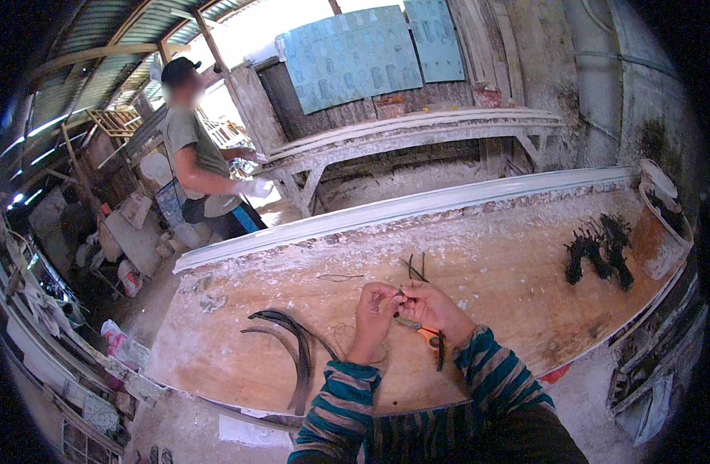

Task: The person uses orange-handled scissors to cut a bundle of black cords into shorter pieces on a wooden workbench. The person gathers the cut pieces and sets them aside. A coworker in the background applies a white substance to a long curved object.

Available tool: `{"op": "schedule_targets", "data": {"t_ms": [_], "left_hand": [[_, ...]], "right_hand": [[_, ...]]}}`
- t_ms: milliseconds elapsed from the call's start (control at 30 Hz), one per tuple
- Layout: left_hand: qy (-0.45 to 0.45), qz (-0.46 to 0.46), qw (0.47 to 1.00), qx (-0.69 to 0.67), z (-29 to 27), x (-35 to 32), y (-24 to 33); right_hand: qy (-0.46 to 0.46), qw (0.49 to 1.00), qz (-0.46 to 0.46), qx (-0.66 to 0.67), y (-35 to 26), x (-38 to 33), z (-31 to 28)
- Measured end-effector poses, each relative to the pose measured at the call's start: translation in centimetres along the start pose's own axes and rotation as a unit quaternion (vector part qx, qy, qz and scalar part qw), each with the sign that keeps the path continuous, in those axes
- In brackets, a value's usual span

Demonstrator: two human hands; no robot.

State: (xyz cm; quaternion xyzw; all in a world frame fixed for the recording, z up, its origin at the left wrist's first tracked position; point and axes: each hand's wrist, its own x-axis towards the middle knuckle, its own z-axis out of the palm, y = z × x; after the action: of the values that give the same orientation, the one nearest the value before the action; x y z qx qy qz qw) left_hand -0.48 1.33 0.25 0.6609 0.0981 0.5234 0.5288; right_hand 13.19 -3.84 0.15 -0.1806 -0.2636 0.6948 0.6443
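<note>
Both hands, left hand (374, 305) and right hand (428, 304), pinch thin wire (400, 296) over a plaster-dusted workbench (494, 247).

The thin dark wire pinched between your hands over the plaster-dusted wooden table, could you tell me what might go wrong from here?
The thin dark wire is pinched between the left hand and the right hand, both bare, so a sharp end might prick a finger. The orange-handled pliers lie under the right wrist and could be knocked. The curved dark strips lie near the left elbow and might be swept off the wooden table.

both hands (405, 305) raised, fingertips together
</note>
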Motion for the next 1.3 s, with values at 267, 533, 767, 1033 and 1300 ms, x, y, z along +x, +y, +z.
{"op": "schedule_targets", "data": {"t_ms": [267,533,767,1033,1300], "left_hand": [[0.023,-0.04,0.999,-0.029,-0.8,0.3,-0.9],[0.028,-0.071,0.997,-0.027,-1.5,0.4,-1.1],[0.026,-0.056,0.998,0.019,-1.5,0.2,-0.9],[-0.013,0.001,0.983,0.182,-1.9,0.4,-1.0],[-0.026,-0.07,0.994,0.081,-1.7,0.3,-1.1]], "right_hand": [[0.092,0.934,-0.169,-0.3,0.8,0.7,-0.8],[0.121,0.817,-0.242,-0.51,0.5,0.2,0.1],[0.104,0.815,-0.208,-0.531,-0.3,-0.2,0.4],[0.121,0.795,-0.212,-0.556,0.3,0.1,-0.2],[0.132,0.798,-0.194,-0.555,1.1,0.5,-1.1]]}}
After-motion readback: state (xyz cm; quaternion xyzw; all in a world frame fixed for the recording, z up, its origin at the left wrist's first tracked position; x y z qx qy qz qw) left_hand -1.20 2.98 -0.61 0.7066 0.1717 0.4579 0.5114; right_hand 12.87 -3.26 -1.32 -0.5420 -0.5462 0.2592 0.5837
